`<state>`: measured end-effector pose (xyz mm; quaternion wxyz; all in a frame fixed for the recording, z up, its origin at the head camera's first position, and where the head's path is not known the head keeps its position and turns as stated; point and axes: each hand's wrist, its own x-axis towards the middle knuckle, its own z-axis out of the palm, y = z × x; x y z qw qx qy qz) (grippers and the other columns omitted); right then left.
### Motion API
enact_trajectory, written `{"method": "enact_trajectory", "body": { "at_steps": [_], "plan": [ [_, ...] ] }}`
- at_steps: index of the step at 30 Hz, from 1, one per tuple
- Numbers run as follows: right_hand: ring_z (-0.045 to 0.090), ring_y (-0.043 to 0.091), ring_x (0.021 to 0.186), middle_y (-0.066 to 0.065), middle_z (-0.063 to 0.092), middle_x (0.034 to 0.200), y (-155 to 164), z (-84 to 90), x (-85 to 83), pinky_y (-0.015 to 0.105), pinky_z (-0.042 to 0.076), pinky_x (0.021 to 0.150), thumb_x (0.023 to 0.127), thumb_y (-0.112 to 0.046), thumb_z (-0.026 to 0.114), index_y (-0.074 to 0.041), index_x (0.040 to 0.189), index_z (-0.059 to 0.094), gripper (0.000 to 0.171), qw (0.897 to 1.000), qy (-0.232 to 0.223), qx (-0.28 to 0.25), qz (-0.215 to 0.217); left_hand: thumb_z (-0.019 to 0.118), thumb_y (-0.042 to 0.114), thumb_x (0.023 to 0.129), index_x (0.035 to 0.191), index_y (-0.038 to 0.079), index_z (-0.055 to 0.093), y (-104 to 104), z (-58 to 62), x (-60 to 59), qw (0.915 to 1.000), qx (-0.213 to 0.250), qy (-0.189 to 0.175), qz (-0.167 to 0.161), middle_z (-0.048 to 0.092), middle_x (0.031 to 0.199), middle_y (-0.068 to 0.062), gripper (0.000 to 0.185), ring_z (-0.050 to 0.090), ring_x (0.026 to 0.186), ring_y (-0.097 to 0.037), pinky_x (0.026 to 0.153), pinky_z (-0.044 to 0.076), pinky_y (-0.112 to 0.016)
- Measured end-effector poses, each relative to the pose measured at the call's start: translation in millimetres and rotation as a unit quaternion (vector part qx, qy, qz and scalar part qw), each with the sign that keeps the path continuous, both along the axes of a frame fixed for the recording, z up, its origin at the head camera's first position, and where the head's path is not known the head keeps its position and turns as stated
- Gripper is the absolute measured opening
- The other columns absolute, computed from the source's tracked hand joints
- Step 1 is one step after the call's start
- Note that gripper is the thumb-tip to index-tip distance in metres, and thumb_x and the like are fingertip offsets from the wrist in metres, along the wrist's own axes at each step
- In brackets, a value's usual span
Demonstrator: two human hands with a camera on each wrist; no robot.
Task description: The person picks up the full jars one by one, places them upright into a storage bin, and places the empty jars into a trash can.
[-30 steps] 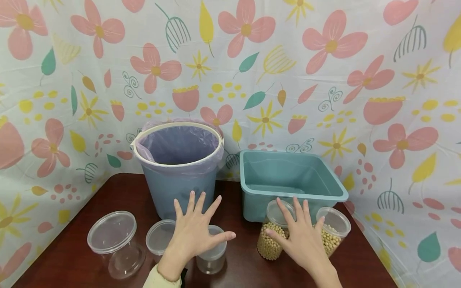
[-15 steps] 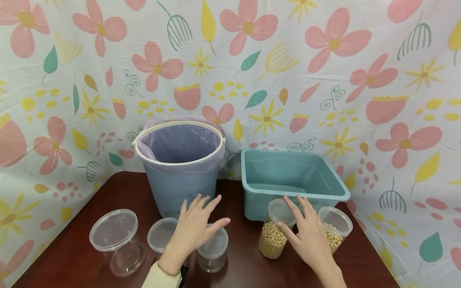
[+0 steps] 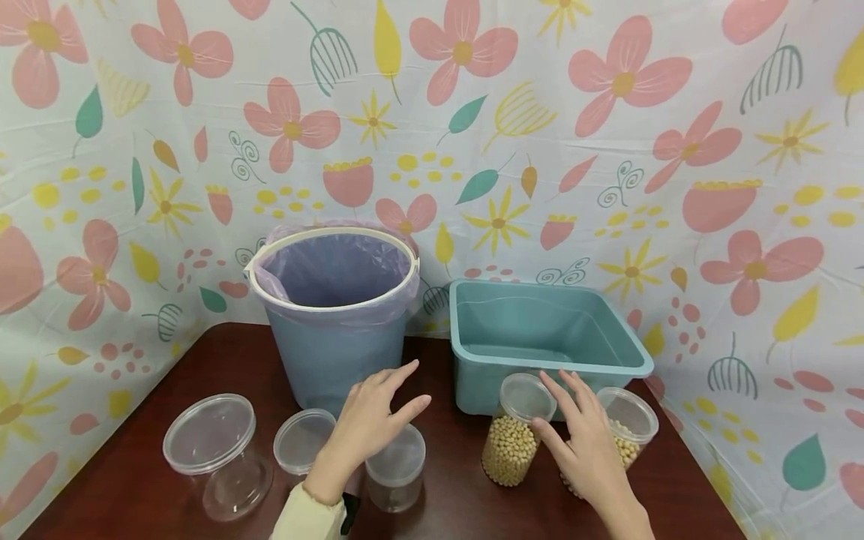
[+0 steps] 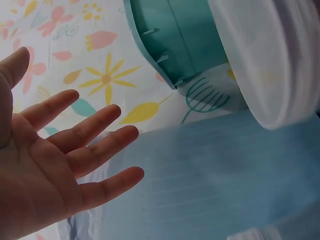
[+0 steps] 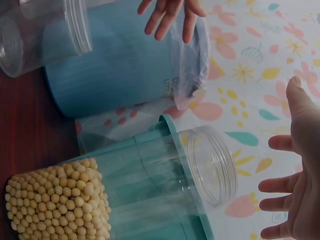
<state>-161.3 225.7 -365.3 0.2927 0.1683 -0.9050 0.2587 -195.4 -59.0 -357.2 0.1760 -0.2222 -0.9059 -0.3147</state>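
Both hands hover spread, holding nothing: left hand (image 3: 367,420) over empty jar (image 3: 396,469), right hand (image 3: 586,442) at soybean jar (image 3: 514,431) on counter (image 3: 459,495). Probably about to grasp: wrap fingers round the body, keep it upright, no tipping.

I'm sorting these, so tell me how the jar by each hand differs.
The jar by the left hand, the empty jar, holds nothing; the soybean jar by the right hand is over half full. The empty jar is shorter, the soybean jar taller. Both are clear, round, upright plastic.
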Motion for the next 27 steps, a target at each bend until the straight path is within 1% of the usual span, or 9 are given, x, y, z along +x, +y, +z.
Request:
{"method": "enact_trajectory", "body": {
  "at_steps": [5,10,16,22,25,27],
  "plan": [
    [0.029,0.038,0.123,0.019,0.039,0.131,2,-1.6,-0.6,0.061,0.025,0.088,0.082,-0.020,0.064,-0.017,0.133,0.044,0.055,1.000,0.021,-0.012,0.005,0.046,0.052,0.087,0.132,0.018,0.046,4,3.0,-4.5,0.9994,0.014,-0.028,-0.012,0.053,0.122,-0.008,0.056,0.049,0.111,-0.027,0.088,0.037,-0.049],
    [0.030,0.039,0.122,0.019,0.041,0.129,4,-3.8,0.7,0.060,0.026,0.088,0.082,-0.019,0.065,-0.014,0.132,0.045,0.054,0.999,0.029,-0.019,0.013,0.046,0.051,0.088,0.133,0.019,0.045,10,5.0,-7.6,0.9981,0.030,-0.052,-0.016,0.051,0.124,-0.007,0.055,0.046,0.114,-0.026,0.089,0.035,-0.049],
    [0.030,0.040,0.121,0.019,0.041,0.128,9,-5.7,1.9,0.059,0.025,0.089,0.082,-0.013,0.064,-0.011,0.131,0.046,0.052,0.999,0.028,-0.029,0.019,0.047,0.051,0.088,0.132,0.018,0.045,17,4.8,-13.8,0.9966,0.044,-0.065,-0.026,0.051,0.124,-0.008,0.055,0.045,0.114,-0.028,0.091,0.034,-0.047],
    [0.028,0.041,0.122,0.020,0.040,0.128,13,-4.1,0.7,0.059,0.024,0.090,0.082,-0.011,0.064,-0.011,0.132,0.045,0.053,0.998,0.031,-0.040,0.036,0.046,0.051,0.088,0.133,0.018,0.045,24,5.2,-20.3,0.9954,0.054,-0.075,-0.028,0.051,0.125,-0.008,0.056,0.044,0.115,-0.029,0.091,0.034,-0.048],
    [0.028,0.041,0.122,0.019,0.041,0.129,14,-2.8,0.9,0.059,0.025,0.089,0.082,-0.011,0.064,-0.011,0.132,0.045,0.053,0.998,0.029,-0.039,0.038,0.046,0.050,0.088,0.133,0.016,0.044,28,5.5,-24.0,0.9923,0.065,-0.095,-0.045,0.049,0.126,-0.008,0.056,0.043,0.116,-0.029,0.091,0.034,-0.048],
    [0.028,0.041,0.122,0.019,0.041,0.129,15,-2.3,1.1,0.059,0.026,0.089,0.082,-0.011,0.064,-0.010,0.131,0.045,0.053,0.998,0.025,-0.040,0.035,0.046,0.048,0.089,0.134,0.015,0.043,31,6.1,-27.6,0.9873,0.082,-0.119,-0.065,0.048,0.128,-0.008,0.056,0.043,0.116,-0.028,0.091,0.035,-0.047]
  ]
}}
